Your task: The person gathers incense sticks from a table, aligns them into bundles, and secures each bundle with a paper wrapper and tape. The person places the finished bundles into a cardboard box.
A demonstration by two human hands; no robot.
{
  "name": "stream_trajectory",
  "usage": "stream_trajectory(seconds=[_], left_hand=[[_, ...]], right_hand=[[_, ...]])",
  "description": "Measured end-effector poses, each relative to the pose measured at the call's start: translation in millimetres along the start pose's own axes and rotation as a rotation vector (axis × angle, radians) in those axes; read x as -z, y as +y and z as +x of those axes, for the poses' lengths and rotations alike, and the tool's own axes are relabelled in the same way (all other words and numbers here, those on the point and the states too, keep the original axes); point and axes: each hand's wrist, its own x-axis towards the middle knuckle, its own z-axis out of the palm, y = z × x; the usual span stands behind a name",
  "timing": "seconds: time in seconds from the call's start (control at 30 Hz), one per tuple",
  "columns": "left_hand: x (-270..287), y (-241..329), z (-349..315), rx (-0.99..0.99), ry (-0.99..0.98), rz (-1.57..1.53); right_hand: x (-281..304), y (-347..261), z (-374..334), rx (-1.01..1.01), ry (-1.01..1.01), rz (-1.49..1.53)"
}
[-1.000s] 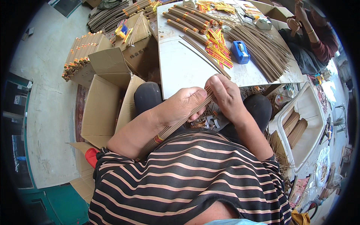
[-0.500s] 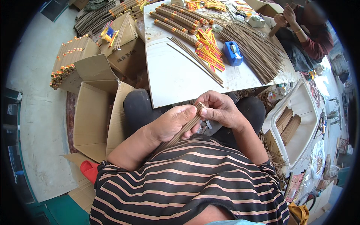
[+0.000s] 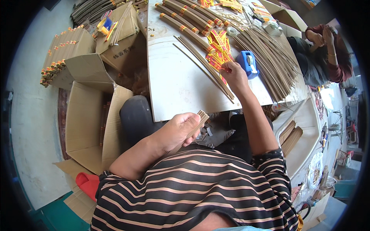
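My left hand (image 3: pixel 178 130), held in front of my striped shirt, is closed around a bundle of thin brown incense sticks (image 3: pixel 202 115); the bundle's even ends poke out past the thumb. Over the white table (image 3: pixel 173 90), my right hand (image 3: pixel 236 80) reaches to a loose heap of red-and-yellow paper labels (image 3: pixel 219 46). Its fingers are curled in a pinch at the heap's near edge, and what they hold, if anything, is hidden. Just right of that hand stands a blue tape dispenser (image 3: pixel 247 64). A few single sticks (image 3: pixel 200 65) lie to its left.
Finished bundles with label bands (image 3: pixel 183 17) lie at the table's far side, and many loose sticks (image 3: pixel 269 63) spread right. An open carton (image 3: pixel 85 123) stands by my left leg, with stacked bundles (image 3: pixel 63 54) beyond. A white bin (image 3: pixel 310 142) is at right; another person (image 3: pixel 327 54) sits far right.
My right hand has left the bundle's end and moved up and right to the labels on the table. The left hand keeps hold of the bundle. The view has shifted slightly.
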Motion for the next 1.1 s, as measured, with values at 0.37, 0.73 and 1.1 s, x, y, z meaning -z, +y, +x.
stream_trajectory(seconds=[0.37, 0.73, 1.1], left_hand=[[23.2, 4.0, 7.0, 0.010, 0.061, -0.010], [12.0, 3.2, -11.8, -0.073, 0.129, 0.100], [-14.8, -5.9, -26.9, -0.187, 0.092, 0.148]], right_hand=[[-22.7, 12.9, 21.9, -0.059, -0.074, -0.299], [56.8, -80.4, -44.5, -0.153, -0.206, 0.702], [54.5, -142.0, -131.0, -0.301, -0.408, 0.701]])
